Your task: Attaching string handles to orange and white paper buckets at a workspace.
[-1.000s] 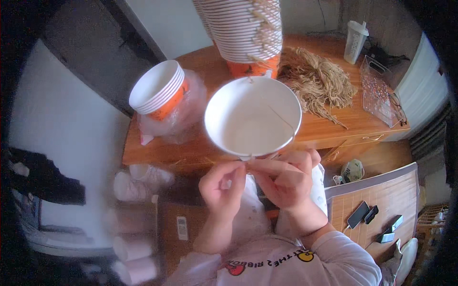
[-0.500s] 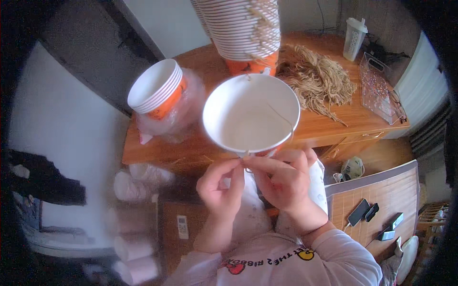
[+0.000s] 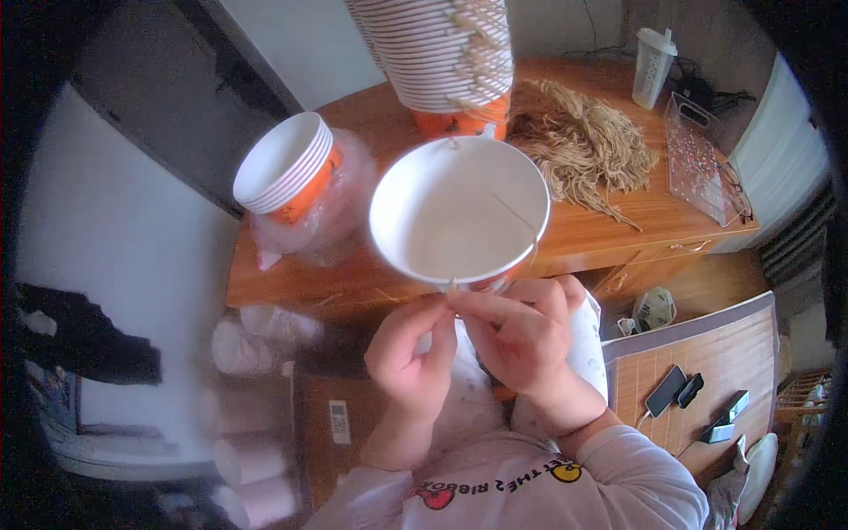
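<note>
At the desk (image 3: 587,235), hands (image 3: 412,349) (image 3: 523,340) pinch the bucket's (image 3: 408,212) twine (image 3: 453,285).

Bucket (image 3: 459,208): plain white inside, a reddish sliver showed outside. Tall stack (image 3: 420,57): rims ran in close white bands; lowest wall was orange with dark figures. Smaller stack (image 3: 281,163): white within, orange with dark marks without. Cord heap (image 3: 583,146) was straw-tan. Surface (image 3: 583,227): warm brown, wood-grained. Shirt (image 3: 623,481) was pale, dark-lettered, with red and yellow patches. Trousers (image 3: 477,389): white, grey-spotted. Mat (image 3: 632,380) was tan, grey-bordered.
</note>
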Demonstrator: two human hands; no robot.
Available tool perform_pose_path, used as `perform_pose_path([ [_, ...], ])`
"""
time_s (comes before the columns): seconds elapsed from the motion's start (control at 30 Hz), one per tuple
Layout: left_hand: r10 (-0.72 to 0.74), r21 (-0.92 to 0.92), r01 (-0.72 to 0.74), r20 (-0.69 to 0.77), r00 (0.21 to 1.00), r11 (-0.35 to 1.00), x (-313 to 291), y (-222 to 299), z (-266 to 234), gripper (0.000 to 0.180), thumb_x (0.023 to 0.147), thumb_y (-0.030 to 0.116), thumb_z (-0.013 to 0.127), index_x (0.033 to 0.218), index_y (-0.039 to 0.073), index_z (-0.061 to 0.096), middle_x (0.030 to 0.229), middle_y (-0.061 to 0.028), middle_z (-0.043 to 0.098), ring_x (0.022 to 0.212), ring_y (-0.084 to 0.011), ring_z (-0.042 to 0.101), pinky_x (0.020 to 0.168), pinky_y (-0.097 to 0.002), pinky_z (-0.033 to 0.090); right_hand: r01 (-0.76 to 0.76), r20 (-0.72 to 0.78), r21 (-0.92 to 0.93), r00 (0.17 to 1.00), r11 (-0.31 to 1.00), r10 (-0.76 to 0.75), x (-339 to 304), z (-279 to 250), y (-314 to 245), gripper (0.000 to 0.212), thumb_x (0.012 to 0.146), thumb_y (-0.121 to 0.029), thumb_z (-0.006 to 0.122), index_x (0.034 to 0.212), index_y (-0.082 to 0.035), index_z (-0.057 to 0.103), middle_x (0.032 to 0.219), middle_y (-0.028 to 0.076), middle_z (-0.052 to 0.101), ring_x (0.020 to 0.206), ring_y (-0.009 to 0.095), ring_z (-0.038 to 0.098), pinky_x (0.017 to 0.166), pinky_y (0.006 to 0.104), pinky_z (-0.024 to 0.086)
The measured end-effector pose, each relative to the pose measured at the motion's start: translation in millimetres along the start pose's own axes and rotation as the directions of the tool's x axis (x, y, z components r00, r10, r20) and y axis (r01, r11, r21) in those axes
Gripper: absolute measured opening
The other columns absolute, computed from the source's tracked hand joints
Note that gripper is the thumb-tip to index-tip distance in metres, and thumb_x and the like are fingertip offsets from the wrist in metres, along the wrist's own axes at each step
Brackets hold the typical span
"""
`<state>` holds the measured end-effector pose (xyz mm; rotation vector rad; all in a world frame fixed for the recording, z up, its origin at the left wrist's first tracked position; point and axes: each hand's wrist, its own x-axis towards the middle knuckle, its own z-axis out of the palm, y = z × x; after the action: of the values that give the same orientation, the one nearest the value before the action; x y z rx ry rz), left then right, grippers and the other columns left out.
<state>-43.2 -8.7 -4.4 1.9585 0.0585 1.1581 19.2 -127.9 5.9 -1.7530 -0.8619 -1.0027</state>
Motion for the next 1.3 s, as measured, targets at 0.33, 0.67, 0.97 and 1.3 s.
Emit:
perform_pose_path([
  [0.33,0.168,0.153,-0.167,0.01,0.986,0.974,11,6,-1,0.015,0.073,-0.007,0.068,0.086,0.0,0.068,0.084,-0.0123,0.068,0.075,-0.0242,0.065,0.07,-0.0321,0.051,-0.061,0.032,0.019,0.998,0.998,0.06,1,-6,-3,0.036,0.063,-0.021,0.082,0.098,-0.02,0.073,0.094,-0.016,0.067,0.081,0.006,0.05,0.08,0.0304,0.026],
  [0.67,0.069,0.074,-0.071,0.029,0.997,0.995,9,7,-1,0.01,0.08,-0.008,0.063,0.089,-0.004,0.064,0.084,-0.0115,0.065,0.078,-0.0195,0.062,0.072,-0.0299,0.05,-0.115,0.053,0.061,0.992,0.992,0.112,-1,-3,-1,0.035,0.065,-0.018,0.081,0.1,-0.022,0.073,0.092,-0.015,0.067,0.083,0.006,0.051,0.08,0.0304,0.027],
  [0.97,0.001,-0.026,0.0,0.039,0.999,1.0,7,5,-1,0.009,0.084,-0.007,0.062,0.092,-0.005,0.064,0.088,-0.0101,0.065,0.082,-0.017,0.06,0.075,-0.0286,0.049,-0.128,0.085,0.054,0.989,0.99,0.123,-2,-3,0,0.037,0.065,-0.02,0.081,0.102,-0.022,0.074,0.084,-0.013,0.062,0.083,0.005,0.051,0.08,0.0304,0.027],
  [1.3,-0.108,-0.115,0.112,0.035,0.993,0.987,5,1,-3,0.013,0.081,-0.005,0.068,0.093,-0.002,0.067,0.09,-0.0103,0.068,0.075,-0.0137,0.062,0.067,-0.025,0.05,-0.064,0.042,0.03,0.997,0.997,0.063,-5,1,2,0.038,0.063,-0.021,0.081,0.101,-0.021,0.075,0.082,-0.013,0.058,0.082,0.005,0.05,0.079,0.03,0.026],
])
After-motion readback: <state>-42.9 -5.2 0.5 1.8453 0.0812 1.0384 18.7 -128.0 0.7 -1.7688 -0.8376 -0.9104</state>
